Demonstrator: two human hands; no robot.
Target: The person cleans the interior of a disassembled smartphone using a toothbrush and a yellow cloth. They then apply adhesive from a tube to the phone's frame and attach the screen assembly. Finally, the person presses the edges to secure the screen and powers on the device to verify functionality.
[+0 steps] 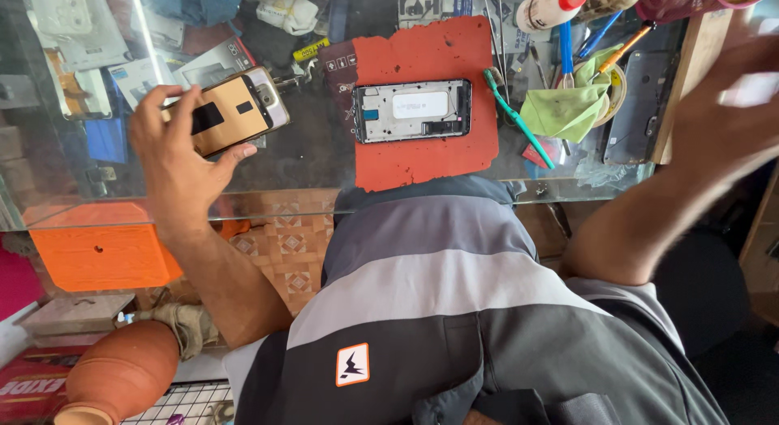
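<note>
Counter [324,161]: a glass top runs across the far half of your view, with clutter showing through beneath it
Mat [426,108]: a red ragged-edged sheet lies on the glass, dead ahead of you, its near edge hidden by your shirt
Left hand [174,153]: your fingers and thumb are wrapped round the phone, lifted above the left part of the counter
Right hand [730,92]: raised at the far right and blurred, something pale against it; you cannot tell whether it grips or is loose
Phone [235,110]: gold back with dark patches, tilted in your left hand, well left of the mat
Frame [412,110]: an opened phone chassis lies flat in the middle of the mat, long side left to right
Cloth [568,108]: green, crumpled, right of the mat
Toothbrush [519,116]: green, lying slantwise just beside the mat's right edge, between mat and cloth
</note>
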